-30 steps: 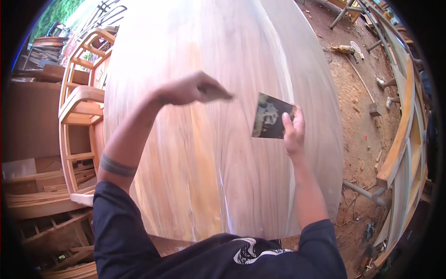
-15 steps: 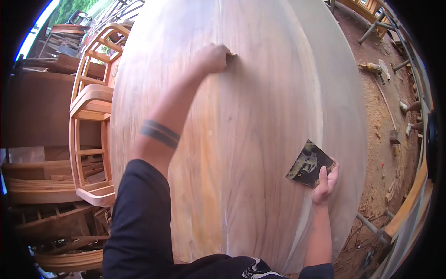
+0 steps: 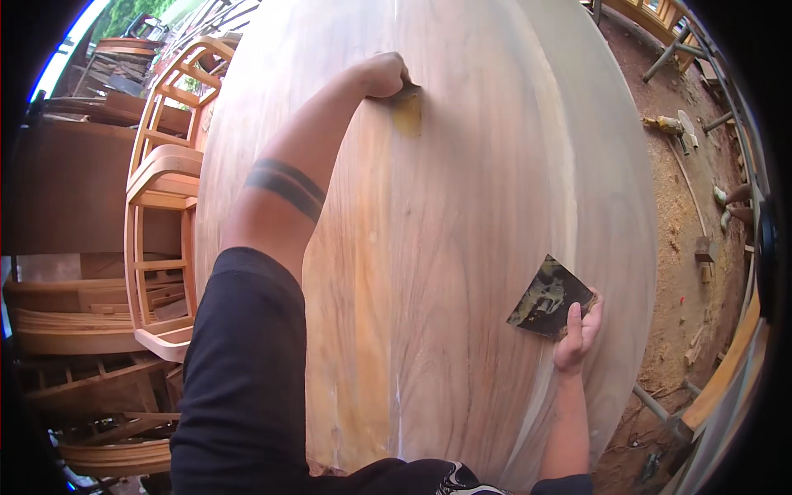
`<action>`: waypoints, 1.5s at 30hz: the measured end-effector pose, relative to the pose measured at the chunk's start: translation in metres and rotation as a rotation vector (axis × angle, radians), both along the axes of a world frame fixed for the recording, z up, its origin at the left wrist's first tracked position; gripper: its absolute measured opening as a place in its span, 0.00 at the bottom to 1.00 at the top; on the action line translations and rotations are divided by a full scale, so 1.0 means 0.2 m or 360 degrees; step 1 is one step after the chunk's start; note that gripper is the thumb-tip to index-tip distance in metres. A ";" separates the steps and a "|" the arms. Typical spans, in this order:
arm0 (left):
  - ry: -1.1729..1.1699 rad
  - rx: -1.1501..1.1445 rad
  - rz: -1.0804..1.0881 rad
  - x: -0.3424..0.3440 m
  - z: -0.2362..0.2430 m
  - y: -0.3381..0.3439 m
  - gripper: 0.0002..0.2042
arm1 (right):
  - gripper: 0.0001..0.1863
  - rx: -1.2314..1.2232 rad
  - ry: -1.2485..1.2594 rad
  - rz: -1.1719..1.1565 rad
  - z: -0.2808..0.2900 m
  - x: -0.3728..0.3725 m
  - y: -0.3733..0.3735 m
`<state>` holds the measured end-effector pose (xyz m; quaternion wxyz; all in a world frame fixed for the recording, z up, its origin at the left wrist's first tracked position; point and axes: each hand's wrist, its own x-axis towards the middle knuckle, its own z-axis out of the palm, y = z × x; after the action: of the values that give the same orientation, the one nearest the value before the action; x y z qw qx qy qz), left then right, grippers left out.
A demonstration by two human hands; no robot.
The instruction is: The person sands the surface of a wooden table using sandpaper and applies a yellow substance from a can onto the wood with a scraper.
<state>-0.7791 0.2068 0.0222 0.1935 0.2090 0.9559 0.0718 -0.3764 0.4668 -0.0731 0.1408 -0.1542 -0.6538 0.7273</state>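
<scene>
My left hand [image 3: 385,76] is closed on a thin scraper [image 3: 407,109] held against the upper middle of a large pale wooden panel [image 3: 462,198], with a yellow patch under or on its blade; the handle is hidden by my fingers. My right hand [image 3: 577,338] holds a dark square board [image 3: 546,297] smeared with a pale greenish-yellow paste, over the panel's lower right.
Wooden chair frames [image 3: 139,231] and stacked timber [image 3: 91,289] line the left. On the dirt floor at right lie a yellow tool [image 3: 664,124] and wood scraps, beside metal supports [image 3: 660,58] and long boards [image 3: 734,363]. Someone's feet [image 3: 726,200] show at far right.
My left hand has moved forward and up the panel, where the scraper now shows against the wood. My right hand and the dark board have moved down and to the right.
</scene>
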 end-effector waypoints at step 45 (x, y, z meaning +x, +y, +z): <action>-0.0070 0.0047 -0.0369 0.30 -0.04 0.05 0.28 | 0.14 -0.0092 0.0043 -0.0093 0.03 -0.02 -0.01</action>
<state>-0.7196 0.2168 0.0143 0.2184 0.3195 0.9196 0.0675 -0.3802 0.4653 -0.0666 0.1663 -0.1675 -0.6258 0.7434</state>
